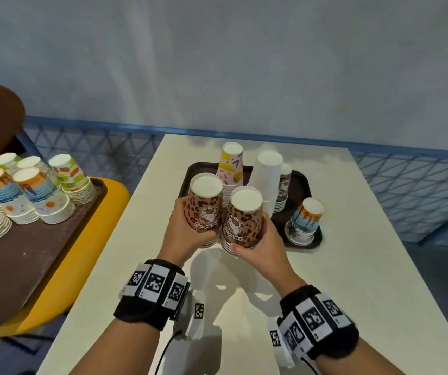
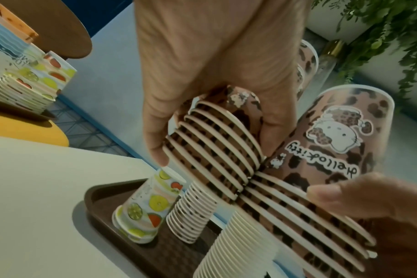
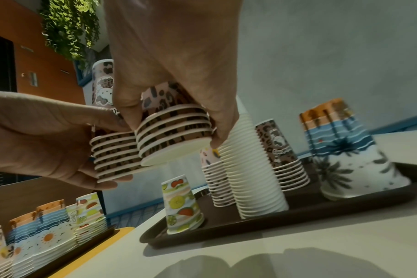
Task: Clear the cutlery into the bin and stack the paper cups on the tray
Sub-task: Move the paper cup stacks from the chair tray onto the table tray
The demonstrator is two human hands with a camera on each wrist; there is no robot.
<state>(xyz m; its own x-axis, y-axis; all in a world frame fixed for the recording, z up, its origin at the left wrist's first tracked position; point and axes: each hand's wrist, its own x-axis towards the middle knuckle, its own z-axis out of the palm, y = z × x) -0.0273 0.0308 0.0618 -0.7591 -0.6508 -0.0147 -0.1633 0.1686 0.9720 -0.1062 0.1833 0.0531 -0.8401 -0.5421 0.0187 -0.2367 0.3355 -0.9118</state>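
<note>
Hands: left hand (image 1: 187, 234) and right hand (image 1: 258, 239) each curl round a leopard-print stack (image 1: 206, 209) of inverted paper cups, above the surface (image 1: 352, 266), near the tray (image 1: 301, 185).
Handling: light, crushable; probably best gripped low by the nested rims.
Hidden: no cutlery or bin visible.

At the left of my head view I see a yellow chair (image 1: 103, 201) beside a white table (image 1: 352, 266). A pale wall (image 1: 217, 63) fills the top, with a blue lattice rail (image 1: 412, 180) below. Green plants (image 3: 69, 28) hang upper left in my right wrist view.
</note>
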